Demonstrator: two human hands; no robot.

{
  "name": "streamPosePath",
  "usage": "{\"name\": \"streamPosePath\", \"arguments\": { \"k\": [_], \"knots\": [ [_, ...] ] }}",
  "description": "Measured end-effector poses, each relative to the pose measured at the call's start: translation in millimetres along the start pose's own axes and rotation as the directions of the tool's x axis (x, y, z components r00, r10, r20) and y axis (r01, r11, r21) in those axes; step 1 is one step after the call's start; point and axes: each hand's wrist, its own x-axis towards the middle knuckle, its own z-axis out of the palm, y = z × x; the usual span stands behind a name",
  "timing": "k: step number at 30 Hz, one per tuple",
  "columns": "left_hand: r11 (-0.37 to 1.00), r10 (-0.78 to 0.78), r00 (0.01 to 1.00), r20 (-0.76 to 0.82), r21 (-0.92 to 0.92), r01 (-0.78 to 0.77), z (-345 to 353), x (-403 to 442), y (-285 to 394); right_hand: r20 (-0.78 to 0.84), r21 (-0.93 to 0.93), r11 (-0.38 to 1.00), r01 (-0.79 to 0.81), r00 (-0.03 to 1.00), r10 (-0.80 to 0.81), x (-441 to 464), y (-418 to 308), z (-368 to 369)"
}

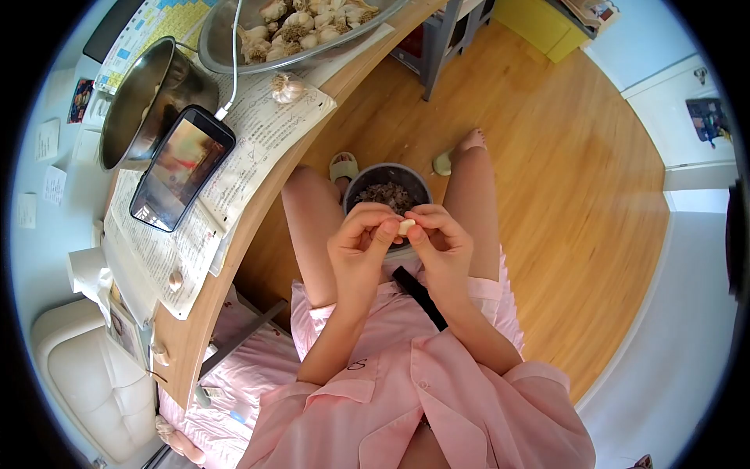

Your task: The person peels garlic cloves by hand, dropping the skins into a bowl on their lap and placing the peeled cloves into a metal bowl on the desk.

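The fingers (pixel 375 213) of my left hand (pixel 358 242) and right hand (pixel 447 244) meet in front of me, thumbs and fingertips pinching one pale garlic clove (pixel 406 227) between them from both sides. The clove is above the near side of one grey bin (pixel 416 177), which holds a heap of scraps (pixel 388 194), too many to count. I judge the step in hand to be peeling: the clove looks mostly bare, though any last skin is too small to make out. The next move calls for a light, steady pinch with one hand while the other picks at whatever clings. Two pale green slippers (pixel 344 168) are on the wooden floor (pixel 562 195), one on each side of the bin. To my left, the curved desk (pixel 181 356) carries printed papers (pixel 262 144), overlapping too much to count. On them lie one whole garlic bulb (pixel 288 87) and, nearer me, one small clove-like piece (pixel 175 279); another pale piece (pixel 160 353) sits near the desk's end. One phone (pixel 181 168), with one white cable (pixel 235 55), stands tilted just beside one metal pot (pixel 125 109). Beyond, one metal basin (pixel 215 51) holds many piled bulbs (pixel 301 27), their exact number hidden by overlap.
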Motion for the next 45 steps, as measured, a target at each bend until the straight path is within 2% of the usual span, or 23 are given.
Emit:
{"name": "streamPosePath", "arguments": {
  "k": [2, 8, 11, 13, 17, 20, 23, 29, 32, 34, 35, 40, 42, 45],
  "knots": [
    [0.999, -0.029, 0.999, -0.017, -0.025, 0.029, -1, -1, -3, -0.003, -0.006, 1.0, 0.002, 1.0, -0.002, 1, 4, -1],
    [0.955, -0.25, 0.968, -0.005, -0.168, 0.245, -10, 5, -23, 0.006, -0.036, 0.999, -0.033, 0.999, 0.033, 6, 17, -11],
    [0.971, -0.214, 0.977, -0.02, -0.111, 0.211, -12, 5, -27, 0.037, -0.034, 0.998, -0.059, 0.998, 0.06, 8, 18, -13],
    [0.989, -0.137, 0.99, -0.041, -0.062, 0.134, -11, 5, -25, 0.039, -0.056, 0.995, -0.077, 0.996, 0.079, 11, 17, -11],
    [0.998, 0.0, 0.996, -0.087, 0.058, 0.005, -9, 6, -20, 0.037, 0.015, 0.99, -0.139, 0.99, 0.138, 15, 18, -7],
    [0.977, 0.131, 0.991, -0.022, 0.172, -0.125, -3, 4, -12, 0.025, 0.053, 0.986, -0.157, 0.987, 0.156, 15, 19, -7],
    [0.95, 0.157, 0.988, 0.008, 0.273, -0.154, -9, 2, -13, 0.047, 0.021, 0.989, -0.149, 0.988, 0.147, 13, 21, -10],
    [0.961, 0.134, 0.991, 0.017, 0.243, -0.134, -11, 6, -11, 0.084, -0.036, 0.998, -0.054, 0.995, 0.057, 7, 18, -9],
    [0.999, -0.016, 0.997, -0.077, 0.044, 0.019, -9, 8, -18, 0.054, -0.038, 0.998, -0.058, 0.997, 0.06, 9, 17, -5],
    [0.993, -0.105, 0.986, -0.129, 0.042, 0.111, -16, 12, -29, 0.019, -0.07, 0.996, -0.056, 0.998, 0.057, 11, 20, -6],
    [0.987, -0.149, 0.977, -0.154, 0.04, 0.156, -20, 15, -37, 0.028, -0.025, 0.995, -0.102, 0.994, 0.102, 12, 17, -5],
    [0.921, -0.094, 0.995, -0.04, 0.377, 0.102, -48, 31, -102, 0.138, 0.172, 0.923, -0.344, 0.936, 0.323, 13, 9, -18],
    [0.866, -0.103, 0.994, 0.035, 0.495, 0.072, -66, 30, -131, 0.179, 0.264, 0.88, -0.396, 0.916, 0.358, 12, 5, -21],
    [0.832, -0.146, 0.989, 0.004, 0.541, 0.12, -66, 24, -139, 0.217, 0.296, 0.859, -0.417, 0.906, 0.364, 10, -3, -20]
  ]
}}
